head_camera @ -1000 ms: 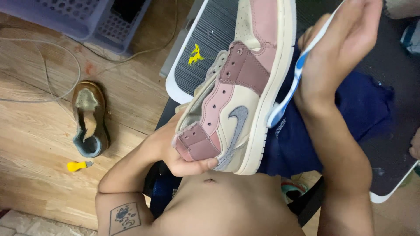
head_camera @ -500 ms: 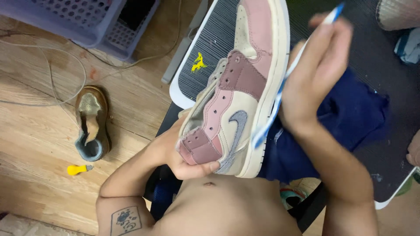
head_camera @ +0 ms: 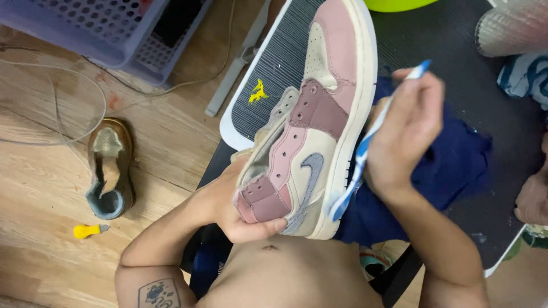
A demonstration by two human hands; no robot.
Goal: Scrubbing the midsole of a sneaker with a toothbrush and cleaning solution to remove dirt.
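Observation:
My left hand [head_camera: 242,208] grips the heel of a pink, cream and grey sneaker [head_camera: 319,122], holding it toe-up in front of my belly. My right hand [head_camera: 408,131] is closed around a blue and white toothbrush [head_camera: 365,151]. The brush head lies low against the sneaker's white sole edge, and its handle tip sticks out above my fingers. A dark blue cloth [head_camera: 456,165] lies under my right hand.
A black ribbed mat with a white rim [head_camera: 274,74] lies beneath the shoe. On the wooden floor to the left are a worn brown shoe [head_camera: 109,168], a small yellow object [head_camera: 88,230], thin cables and a purple plastic basket [head_camera: 108,34].
My right hand with the toothbrush has slid down along the sole edge toward the heel. The sneaker has tilted slightly and stays in my left hand.

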